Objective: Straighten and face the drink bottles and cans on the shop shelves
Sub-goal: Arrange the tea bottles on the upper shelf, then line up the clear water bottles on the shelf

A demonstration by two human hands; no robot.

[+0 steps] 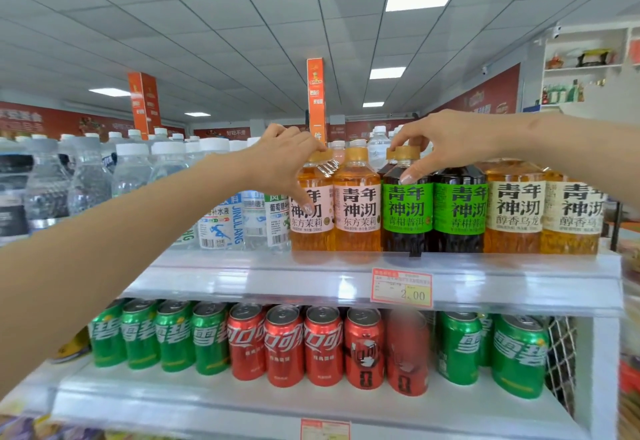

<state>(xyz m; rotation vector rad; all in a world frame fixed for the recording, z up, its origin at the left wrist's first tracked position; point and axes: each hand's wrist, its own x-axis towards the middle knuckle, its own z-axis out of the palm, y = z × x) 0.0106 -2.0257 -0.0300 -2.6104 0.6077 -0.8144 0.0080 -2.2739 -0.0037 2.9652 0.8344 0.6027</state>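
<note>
Left hand (282, 162) grips pink-label tea bottle (311, 228), fingers at the cap, thumb on the label. Right hand (446, 143) grips green-label dark bottle (407, 212) round its cap. Both upright, front row, top shelf (242, 283).

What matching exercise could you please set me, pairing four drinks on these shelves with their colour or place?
Each of the hands grips a bottle: left hand, right hand.

Things
1. left-hand bottle
2. right-hand bottle
3. red cans
4. water bottles

Descriptions
A. green label, dark tea
B. lower shelf, between green cans
C. pink label, amber tea
D. white caps, left of upper shelf

Pairs: 1-C, 2-A, 3-B, 4-D
</note>
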